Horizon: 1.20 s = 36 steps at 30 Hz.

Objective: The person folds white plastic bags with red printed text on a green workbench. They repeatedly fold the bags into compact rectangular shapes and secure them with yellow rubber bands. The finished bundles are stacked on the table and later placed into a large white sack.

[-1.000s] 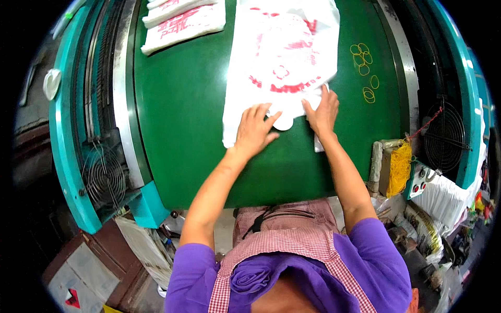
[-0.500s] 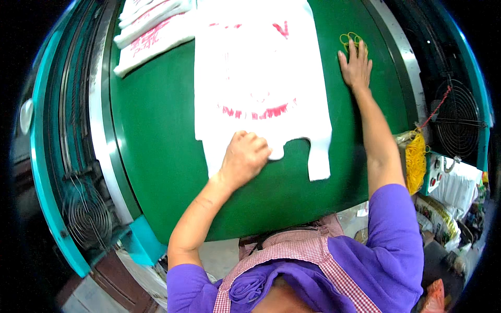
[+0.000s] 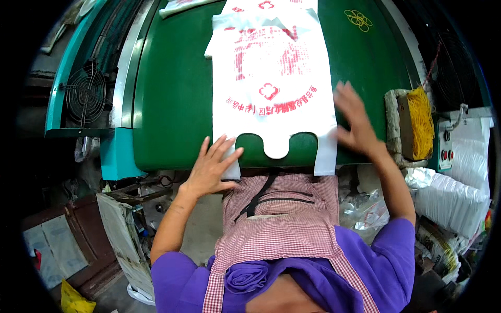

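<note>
A white plastic vest-style carrier bag (image 3: pixel 269 68) with red print lies flat on the green belt table (image 3: pixel 172 104), its two handles toward me at the front edge. My left hand (image 3: pixel 211 164) is spread over the bag's left handle, with its fingertips on the plastic. My right hand (image 3: pixel 359 121), slightly blurred, hovers or rests at the bag's right edge, fingers apart; contact there I cannot tell. Neither hand grips anything. Beyond this bag, part of another printed white bag (image 3: pixel 261 6) shows.
Several yellow rubber bands (image 3: pixel 358 21) lie at the far right of the belt. A box with a bundle of yellow bands (image 3: pixel 419 122) hangs at the right edge, near a control box (image 3: pixel 446 151) and stacked white bags (image 3: pixel 449 201). A fan guard (image 3: pixel 85 94) stands left.
My left hand has gone from a closed hold at the bag's lower edge to spread on its left handle. The right hand has left the rubber bands for the bag's right side. The view has shifted.
</note>
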Available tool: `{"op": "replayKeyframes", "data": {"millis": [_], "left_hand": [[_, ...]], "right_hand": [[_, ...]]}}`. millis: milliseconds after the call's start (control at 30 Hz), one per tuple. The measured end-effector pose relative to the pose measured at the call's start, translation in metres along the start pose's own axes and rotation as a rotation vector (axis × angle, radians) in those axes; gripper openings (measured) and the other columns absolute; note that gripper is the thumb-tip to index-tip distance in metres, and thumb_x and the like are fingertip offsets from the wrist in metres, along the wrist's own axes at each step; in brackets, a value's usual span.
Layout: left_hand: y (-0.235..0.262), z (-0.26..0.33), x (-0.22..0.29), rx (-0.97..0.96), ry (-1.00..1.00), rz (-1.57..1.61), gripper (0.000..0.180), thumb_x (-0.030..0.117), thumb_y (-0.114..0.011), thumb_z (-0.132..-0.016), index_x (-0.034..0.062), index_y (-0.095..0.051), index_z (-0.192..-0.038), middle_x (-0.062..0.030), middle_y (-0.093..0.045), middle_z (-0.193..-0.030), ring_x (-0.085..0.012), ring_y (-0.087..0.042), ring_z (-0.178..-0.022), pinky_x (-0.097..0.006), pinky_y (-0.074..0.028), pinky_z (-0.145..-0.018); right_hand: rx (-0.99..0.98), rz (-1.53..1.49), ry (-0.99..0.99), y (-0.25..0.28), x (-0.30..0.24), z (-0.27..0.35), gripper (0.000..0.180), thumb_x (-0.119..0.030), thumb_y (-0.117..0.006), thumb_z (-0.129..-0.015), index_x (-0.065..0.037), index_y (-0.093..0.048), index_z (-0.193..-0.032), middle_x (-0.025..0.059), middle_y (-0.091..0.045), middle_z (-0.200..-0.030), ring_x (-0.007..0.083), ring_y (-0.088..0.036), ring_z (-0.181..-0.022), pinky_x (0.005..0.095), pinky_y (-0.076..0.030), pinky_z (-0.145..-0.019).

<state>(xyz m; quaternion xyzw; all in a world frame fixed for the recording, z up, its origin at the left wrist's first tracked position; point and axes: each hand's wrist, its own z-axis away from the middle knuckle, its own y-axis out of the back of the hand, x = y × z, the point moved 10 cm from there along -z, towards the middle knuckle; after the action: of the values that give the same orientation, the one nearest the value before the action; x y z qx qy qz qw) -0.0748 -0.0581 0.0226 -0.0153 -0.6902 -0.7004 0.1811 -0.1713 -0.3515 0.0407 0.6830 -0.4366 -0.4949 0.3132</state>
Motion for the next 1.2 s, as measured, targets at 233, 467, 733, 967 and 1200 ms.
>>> {"op": "replayKeyframes", "data": {"millis": [233,467,733,967,1200], "left_hand": [[-0.013,0.012,-0.032,0.111,0.059,-0.155,0.079,0.007,-0.073,-0.061,0.0185,-0.046,-0.135,-0.0091,-0.032,-0.148,-0.0329,-0.025,-0.139,-0.056,-0.019,-0.111],[0.012,-0.052,-0.046,0.162,0.060,0.669,0.016,0.011,-0.062,-0.085,0.0029,-0.065,-0.098,-0.0112,-0.069,-0.088,-0.0220,-0.067,-0.088,-0.040,-0.042,-0.092],[0.007,-0.159,-0.008,0.154,0.004,-0.116,0.027,0.022,-0.071,-0.074,0.0021,-0.064,-0.091,-0.0175,-0.065,-0.080,-0.0352,-0.061,-0.070,-0.044,-0.047,-0.062],[-0.014,-0.068,0.079,0.122,-0.279,-0.089,0.057,0.010,-0.057,-0.076,0.0023,-0.047,-0.132,-0.0238,-0.041,-0.140,-0.0414,-0.042,-0.127,-0.054,-0.030,-0.106],[0.010,-0.142,-0.007,-0.056,-0.058,0.455,0.028,0.008,-0.053,-0.086,0.0011,-0.064,-0.111,-0.0176,-0.067,-0.101,-0.0336,-0.064,-0.092,-0.041,-0.050,-0.083]], "right_hand": [[-0.303,0.208,-0.080,-0.041,-0.037,0.058,0.088,-0.023,-0.078,-0.063,-0.025,-0.038,-0.141,0.0089,-0.030,-0.151,0.0365,-0.020,-0.141,0.0567,-0.016,-0.111],[-0.221,-0.287,0.136,-0.018,-0.056,0.046,0.028,-0.005,-0.059,-0.076,-0.010,-0.061,-0.104,0.0108,-0.060,-0.113,0.0301,-0.048,-0.122,0.0560,-0.024,-0.109],[0.013,-0.274,-0.178,-0.074,-0.025,-0.060,0.038,-0.038,-0.057,-0.088,-0.005,-0.057,-0.106,0.0170,-0.065,-0.078,0.0358,-0.064,-0.076,0.0466,-0.049,-0.065],[0.124,0.180,0.135,-0.082,-0.084,-0.038,0.044,-0.040,-0.053,-0.088,-0.005,-0.058,-0.115,0.0172,-0.048,-0.135,0.0371,-0.045,-0.125,0.0515,-0.037,-0.100],[-0.167,-0.317,-0.044,-0.064,-0.032,-0.083,0.049,-0.042,-0.049,-0.092,0.000,-0.053,-0.118,0.0205,-0.049,-0.125,0.0387,-0.049,-0.113,0.0495,-0.040,-0.095]]}}
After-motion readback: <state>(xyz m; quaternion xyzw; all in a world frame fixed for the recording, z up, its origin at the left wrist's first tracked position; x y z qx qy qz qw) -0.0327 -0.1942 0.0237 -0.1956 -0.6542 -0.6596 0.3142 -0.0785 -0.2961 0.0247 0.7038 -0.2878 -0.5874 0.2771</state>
